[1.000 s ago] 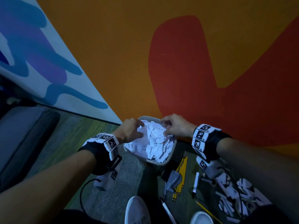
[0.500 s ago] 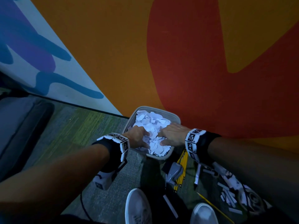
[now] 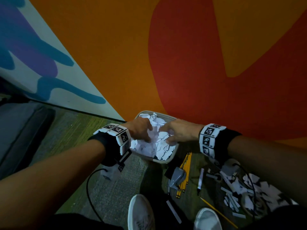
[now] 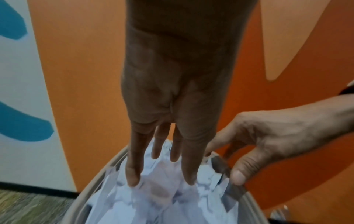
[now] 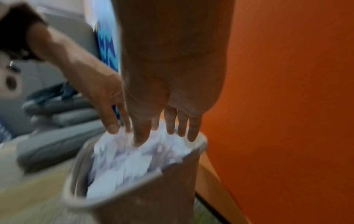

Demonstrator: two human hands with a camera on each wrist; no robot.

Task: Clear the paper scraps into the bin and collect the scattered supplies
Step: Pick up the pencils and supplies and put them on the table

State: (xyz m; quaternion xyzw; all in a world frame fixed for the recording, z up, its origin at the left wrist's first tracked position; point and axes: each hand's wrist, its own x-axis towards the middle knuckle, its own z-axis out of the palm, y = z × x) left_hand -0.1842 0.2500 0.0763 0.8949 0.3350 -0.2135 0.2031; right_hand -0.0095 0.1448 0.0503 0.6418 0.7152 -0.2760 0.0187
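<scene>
A grey bin [image 3: 159,161] stands on the floor against the orange wall, filled with white paper scraps [image 3: 159,146]. Both hands are over it. My left hand [image 3: 141,130] reaches in from the left, its straight fingers [image 4: 132,174] pushing into the paper scraps [image 4: 159,200]. My right hand [image 3: 176,131] comes from the right; its fingers [image 5: 139,136] point down onto the paper scraps [image 5: 134,160] beside the bin's far rim [image 5: 201,141]. Neither hand holds anything.
On the floor right of the bin lie yellow pencils [image 3: 184,176], a grey stapler [image 3: 177,178], a marker [image 3: 200,180] and a heap of loose scraps [image 3: 249,188]. My white shoes [image 3: 141,213] are in front. A grey cushion [image 3: 20,130] lies at left.
Both hands have stayed on the paper in the bin, pushing down. The heap, piled above the rim a second ago, now looks flatter.
</scene>
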